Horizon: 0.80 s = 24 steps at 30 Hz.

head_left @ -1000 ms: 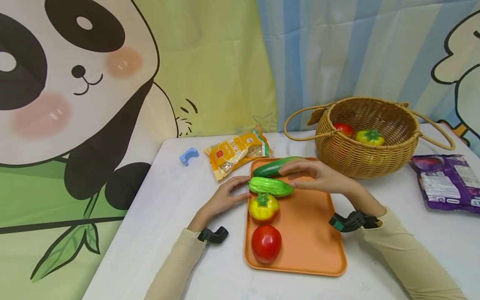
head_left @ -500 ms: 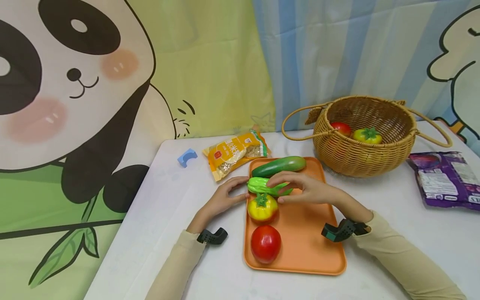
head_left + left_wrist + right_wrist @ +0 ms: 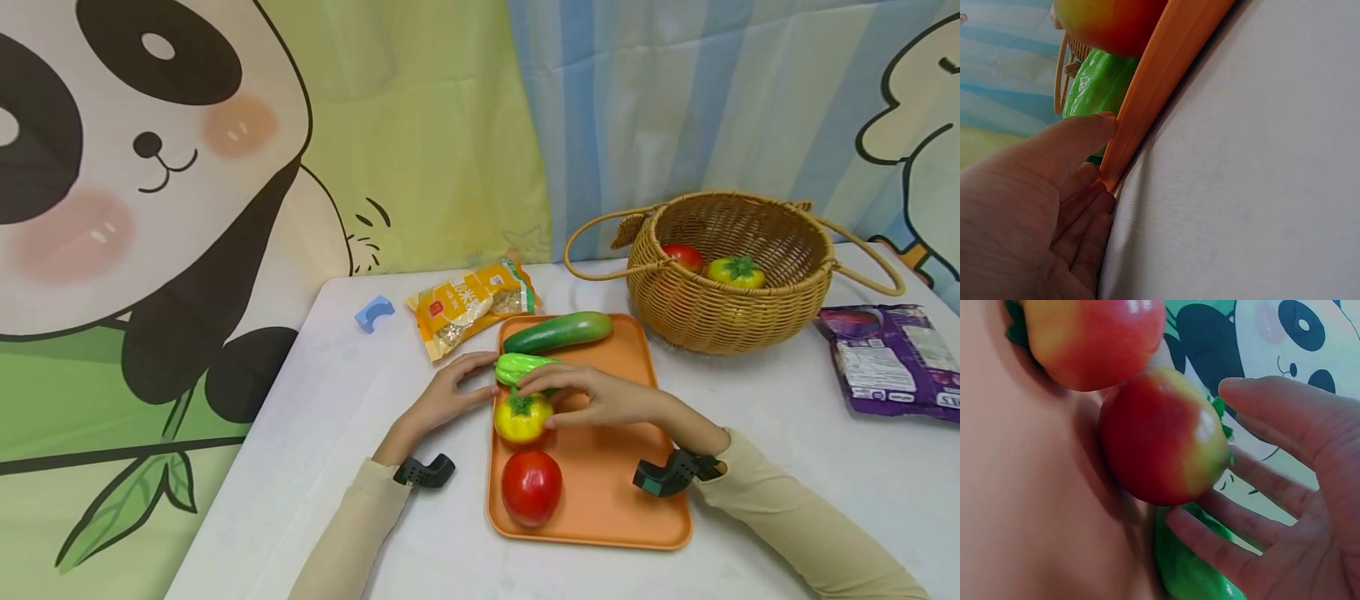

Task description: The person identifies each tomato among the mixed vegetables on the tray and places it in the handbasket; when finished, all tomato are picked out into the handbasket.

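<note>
An orange tray (image 3: pixel 607 483) holds a dark green cucumber (image 3: pixel 558 332), a light green ribbed gourd (image 3: pixel 516 367), a yellow-and-red tomato (image 3: pixel 521 421) and a red tomato (image 3: pixel 532 488), lined up down its left side. My left hand (image 3: pixel 442 398) touches the tray's left edge, thumb tip at the rim (image 3: pixel 1147 94) in the left wrist view. My right hand (image 3: pixel 611 398) reaches over the tray with fingers spread about the yellow-and-red tomato, also partly covering the gourd. In the right wrist view, the fingers (image 3: pixel 1254 531) are beside that tomato (image 3: pixel 1163 437) and in front of the gourd (image 3: pixel 1188 562).
A wicker basket (image 3: pixel 727 321) at the back right contains a red tomato (image 3: pixel 682 257) and a yellow one (image 3: pixel 737 272). Behind the tray lies a yellow grain packet (image 3: pixel 472 302); a blue arched block (image 3: pixel 374 313) is left of it. A purple packet (image 3: pixel 892 358) lies far right.
My right hand has moved toward me, from the cucumber past the gourd to the yellow-and-red tomato. The left hand has stayed at the tray's edge.
</note>
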Tool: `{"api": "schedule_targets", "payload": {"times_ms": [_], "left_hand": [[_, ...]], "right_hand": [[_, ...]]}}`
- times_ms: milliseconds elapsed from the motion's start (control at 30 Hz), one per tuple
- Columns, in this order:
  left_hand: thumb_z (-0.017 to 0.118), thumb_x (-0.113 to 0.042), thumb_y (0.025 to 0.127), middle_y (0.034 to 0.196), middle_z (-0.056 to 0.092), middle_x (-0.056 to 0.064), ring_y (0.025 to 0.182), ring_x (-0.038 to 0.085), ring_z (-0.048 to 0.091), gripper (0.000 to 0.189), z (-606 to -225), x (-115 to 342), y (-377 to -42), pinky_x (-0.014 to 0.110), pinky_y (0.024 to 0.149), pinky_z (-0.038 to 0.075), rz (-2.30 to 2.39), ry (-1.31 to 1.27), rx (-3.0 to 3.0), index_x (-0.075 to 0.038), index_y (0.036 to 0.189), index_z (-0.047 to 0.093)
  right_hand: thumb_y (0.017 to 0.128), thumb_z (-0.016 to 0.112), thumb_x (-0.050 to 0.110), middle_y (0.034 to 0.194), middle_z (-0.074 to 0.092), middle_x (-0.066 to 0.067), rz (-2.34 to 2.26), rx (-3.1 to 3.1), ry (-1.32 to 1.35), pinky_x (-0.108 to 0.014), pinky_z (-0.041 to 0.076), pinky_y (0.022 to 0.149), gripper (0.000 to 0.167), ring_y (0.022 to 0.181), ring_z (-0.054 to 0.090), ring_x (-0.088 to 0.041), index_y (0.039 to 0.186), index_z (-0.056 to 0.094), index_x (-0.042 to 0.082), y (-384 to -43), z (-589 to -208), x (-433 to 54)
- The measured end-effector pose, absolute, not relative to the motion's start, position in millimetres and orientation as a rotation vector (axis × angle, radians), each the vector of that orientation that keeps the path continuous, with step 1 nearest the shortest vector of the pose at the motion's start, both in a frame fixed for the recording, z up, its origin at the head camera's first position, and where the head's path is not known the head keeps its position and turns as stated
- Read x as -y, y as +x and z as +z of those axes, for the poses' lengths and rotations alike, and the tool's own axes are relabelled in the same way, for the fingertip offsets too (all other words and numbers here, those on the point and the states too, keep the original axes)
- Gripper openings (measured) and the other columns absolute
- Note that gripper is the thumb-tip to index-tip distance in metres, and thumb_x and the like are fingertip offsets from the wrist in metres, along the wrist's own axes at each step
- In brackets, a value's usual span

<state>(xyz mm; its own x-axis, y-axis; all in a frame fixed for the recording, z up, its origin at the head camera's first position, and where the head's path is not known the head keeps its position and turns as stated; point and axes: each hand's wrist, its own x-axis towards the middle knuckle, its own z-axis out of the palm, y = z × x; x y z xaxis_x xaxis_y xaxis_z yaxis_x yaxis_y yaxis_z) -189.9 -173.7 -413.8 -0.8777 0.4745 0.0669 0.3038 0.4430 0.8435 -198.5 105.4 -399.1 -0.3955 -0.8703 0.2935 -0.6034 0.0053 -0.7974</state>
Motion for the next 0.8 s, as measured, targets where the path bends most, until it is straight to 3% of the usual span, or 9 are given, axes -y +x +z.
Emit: {"api": "schedule_targets", "payload": {"times_ms": [233, 667, 800], "left_hand": [[0.068, -0.012, 0.093, 0.146, 0.047, 0.016, 0.137, 0.029, 0.042, 0.052, -412, 173, -189, 0.046, 0.116, 0.031, 1.418, 0.676, -2.506, 0.0, 0.14, 0.05], [0.067, -0.011, 0.093, 0.146, 0.047, 0.017, 0.136, 0.03, 0.043, 0.051, -414, 174, -190, 0.046, 0.115, 0.032, 1.425, 0.679, -2.494, 0.001, 0.14, 0.049], [0.067, -0.012, 0.093, 0.147, 0.046, 0.016, 0.137, 0.03, 0.042, 0.053, -431, 177, -199, 0.046, 0.116, 0.031, 1.417, 0.671, -2.501, 0.0, 0.141, 0.048]], "right_hand": [[0.095, 0.066, 0.02, 0.141, 0.051, -0.012, -1.267, -1.973, -1.508, -0.039, 0.048, 0.103, 0.038, 0.133, 0.043, -0.028, 0.131, 0.059, 0.009, -194, -404, -101], [0.092, 0.07, 0.019, 0.145, 0.043, -0.012, -1.281, -1.93, -1.363, -0.034, 0.05, 0.1, 0.046, 0.133, 0.042, -0.028, 0.135, 0.055, 0.011, -186, -405, -97], [0.092, 0.07, 0.019, 0.145, 0.044, -0.013, -1.281, -1.929, -1.366, -0.034, 0.05, 0.1, 0.046, 0.132, 0.044, -0.027, 0.134, 0.056, 0.01, -186, -404, -98]]}}
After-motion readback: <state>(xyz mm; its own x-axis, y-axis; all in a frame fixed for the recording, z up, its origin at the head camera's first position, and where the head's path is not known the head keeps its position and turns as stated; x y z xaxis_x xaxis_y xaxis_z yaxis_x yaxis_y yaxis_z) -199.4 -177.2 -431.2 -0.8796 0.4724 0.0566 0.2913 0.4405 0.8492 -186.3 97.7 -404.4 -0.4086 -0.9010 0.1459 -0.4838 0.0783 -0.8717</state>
